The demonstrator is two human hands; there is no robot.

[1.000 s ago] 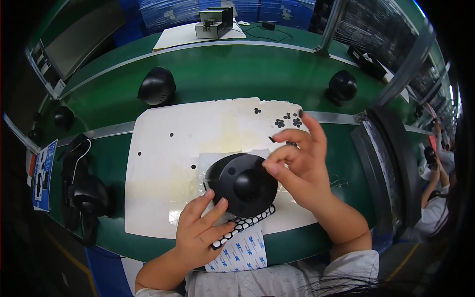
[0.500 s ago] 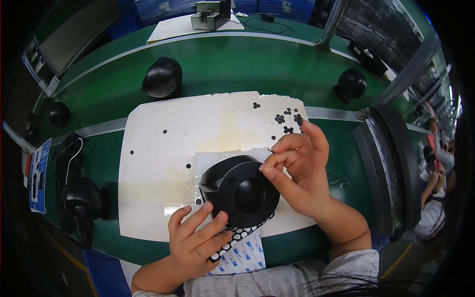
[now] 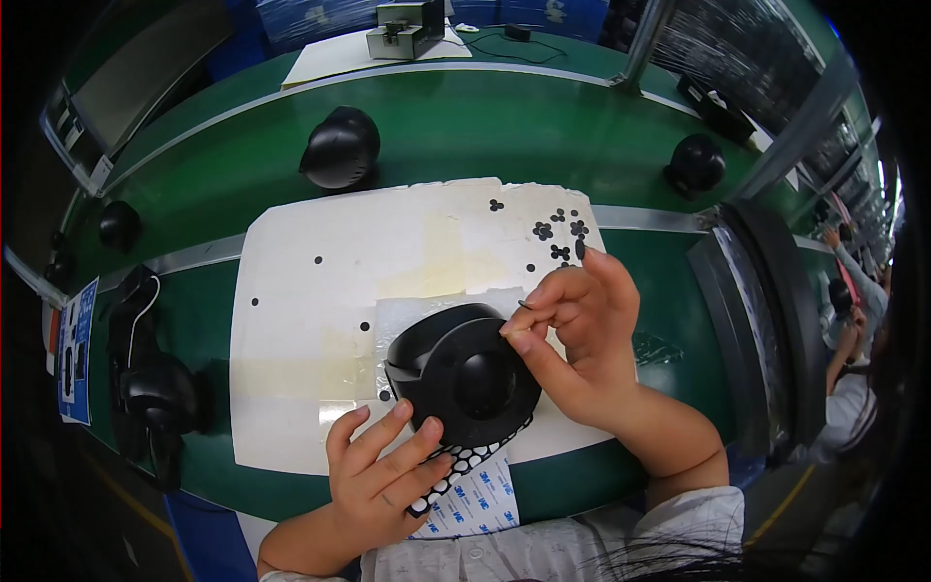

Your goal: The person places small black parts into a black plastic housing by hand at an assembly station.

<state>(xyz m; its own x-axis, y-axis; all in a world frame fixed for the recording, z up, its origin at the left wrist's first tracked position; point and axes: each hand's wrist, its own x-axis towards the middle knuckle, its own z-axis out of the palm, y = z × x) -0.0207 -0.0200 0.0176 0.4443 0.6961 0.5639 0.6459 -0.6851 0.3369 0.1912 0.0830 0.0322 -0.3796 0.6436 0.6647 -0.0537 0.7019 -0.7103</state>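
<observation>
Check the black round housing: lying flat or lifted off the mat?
Lying flat: the black round housing rests on the white mat, left hand steadying it.

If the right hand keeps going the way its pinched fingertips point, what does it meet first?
Most likely the round black housing: the right hand pinches at its upper right rim, fingertips pointing left and down. Depth is unclear, so contact may already exist.

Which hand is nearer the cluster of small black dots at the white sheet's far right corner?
Right. The right hand sits just below the cluster of black dots; the left hand is far off, at the near side of the round black part.
</observation>
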